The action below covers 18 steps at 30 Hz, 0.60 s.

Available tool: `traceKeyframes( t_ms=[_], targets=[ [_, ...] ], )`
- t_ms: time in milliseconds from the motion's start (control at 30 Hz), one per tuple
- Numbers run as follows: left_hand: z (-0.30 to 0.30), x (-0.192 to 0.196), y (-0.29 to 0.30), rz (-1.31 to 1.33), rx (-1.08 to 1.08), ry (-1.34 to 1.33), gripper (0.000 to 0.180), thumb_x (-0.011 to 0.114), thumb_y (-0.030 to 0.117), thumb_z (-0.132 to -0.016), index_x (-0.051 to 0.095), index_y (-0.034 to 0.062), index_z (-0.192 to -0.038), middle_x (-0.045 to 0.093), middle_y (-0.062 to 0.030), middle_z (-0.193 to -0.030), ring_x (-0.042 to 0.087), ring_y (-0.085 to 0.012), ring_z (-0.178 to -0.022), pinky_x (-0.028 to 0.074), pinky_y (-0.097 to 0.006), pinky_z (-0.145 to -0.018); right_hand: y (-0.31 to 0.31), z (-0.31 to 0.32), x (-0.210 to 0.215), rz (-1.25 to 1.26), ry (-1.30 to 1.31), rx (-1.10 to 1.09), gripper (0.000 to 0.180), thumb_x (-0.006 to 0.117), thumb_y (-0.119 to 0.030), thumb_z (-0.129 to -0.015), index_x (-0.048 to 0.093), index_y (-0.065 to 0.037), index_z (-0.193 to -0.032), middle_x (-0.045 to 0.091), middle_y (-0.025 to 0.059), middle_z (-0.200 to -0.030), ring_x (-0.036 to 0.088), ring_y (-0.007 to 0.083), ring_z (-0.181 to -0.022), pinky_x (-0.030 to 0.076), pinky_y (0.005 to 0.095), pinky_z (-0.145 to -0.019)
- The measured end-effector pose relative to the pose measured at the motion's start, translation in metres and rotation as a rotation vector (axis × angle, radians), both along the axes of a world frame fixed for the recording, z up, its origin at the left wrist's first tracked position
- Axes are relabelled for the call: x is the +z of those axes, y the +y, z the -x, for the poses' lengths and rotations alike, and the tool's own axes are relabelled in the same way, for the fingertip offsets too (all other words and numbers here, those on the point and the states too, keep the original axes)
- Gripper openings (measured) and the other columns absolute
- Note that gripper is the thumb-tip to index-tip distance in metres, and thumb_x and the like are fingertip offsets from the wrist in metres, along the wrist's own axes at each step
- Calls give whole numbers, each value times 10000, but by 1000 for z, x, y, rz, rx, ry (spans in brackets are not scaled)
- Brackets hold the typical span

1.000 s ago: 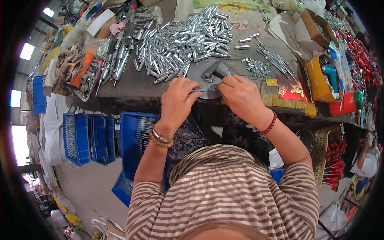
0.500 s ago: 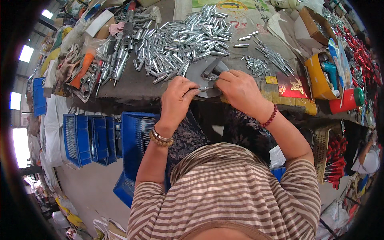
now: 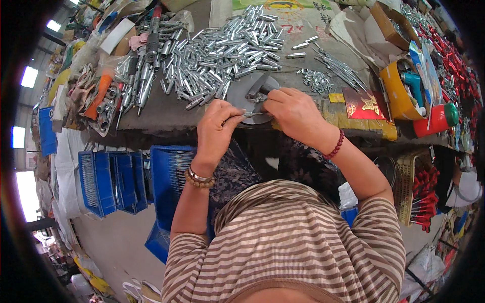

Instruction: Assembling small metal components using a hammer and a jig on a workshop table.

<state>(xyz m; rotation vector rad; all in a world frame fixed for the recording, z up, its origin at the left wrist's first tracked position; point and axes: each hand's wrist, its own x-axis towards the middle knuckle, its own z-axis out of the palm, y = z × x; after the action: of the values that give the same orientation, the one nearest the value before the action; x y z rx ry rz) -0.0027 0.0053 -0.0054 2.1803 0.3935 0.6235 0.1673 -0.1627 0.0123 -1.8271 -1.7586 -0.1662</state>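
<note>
Close together at the near edge of the workbench, my two hands meet over a round grey metal plate (image 3: pixel 235 94). My left hand (image 3: pixel 218 122) pinches one end of a small silver metal pin (image 3: pixel 249 114) between thumb and forefinger. My right hand (image 3: pixel 295 110) is closed at the pin's other end; its fingertips are partly hidden, so what else they hold does not show. A dark metal block (image 3: pixel 258 85) lies on the plate just beyond my fingers. Past the plate spreads a large heap of shiny metal tubes (image 3: pixel 227 48).
Right of the plate lie small metal pieces (image 3: pixel 316 80), long thin rods (image 3: pixel 341 65) and a red card (image 3: pixel 365 104). A yellow container (image 3: pixel 396 91) and a red jar (image 3: pixel 427 123) stand farther right. Tools (image 3: pixel 146 83) crowd the left. Blue bins (image 3: pixel 161 192) sit below the bench.
The whole view has shifted slightly, so bench and hands appear a little farther left. Both hands keep nearly the same grip and spacing around the pin.
</note>
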Motion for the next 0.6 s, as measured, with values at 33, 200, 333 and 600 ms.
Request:
traceKeyframes(
  t_ms=[33,200,333,600],
  targets=[
    [0,0,1,2,-9,-1,128,785,36,-845,762,37,-971,619,-51,-916,617,-196,-835,493,-317,-740,2,0,-2,-19,-2,19,173,690,-32,-724,642,-58,-888,604,98,-938,622,316,-931,515,437,-818],
    [3,2,4,-11,-10,-2,112,757,-22,-850,759,8,-959,606,-62,-929,607,-186,-882,480,-293,-782,9,4,-5,10,-35,25,153,685,-55,-743,652,-82,-890,603,82,-935,628,294,-938,513,428,-826],
    [2,1,3,3,-14,-7,111,758,-32,-852,749,-5,-959,603,-63,-940,607,-186,-894,482,-297,-792,2,8,-6,-70,-56,-24,140,687,-71,-751,653,-92,-884,598,77,-927,629,291,-929,512,416,-810],
    [3,-2,2,-33,-18,-47,112,767,-14,-855,739,11,-960,597,-72,-919,611,-202,-837,493,-314,-749,-57,-46,-4,-73,28,-527,72,715,-82,-820,688,-67,-885,618,106,-896,651,339,-920,542,454,-786]
  ],
)
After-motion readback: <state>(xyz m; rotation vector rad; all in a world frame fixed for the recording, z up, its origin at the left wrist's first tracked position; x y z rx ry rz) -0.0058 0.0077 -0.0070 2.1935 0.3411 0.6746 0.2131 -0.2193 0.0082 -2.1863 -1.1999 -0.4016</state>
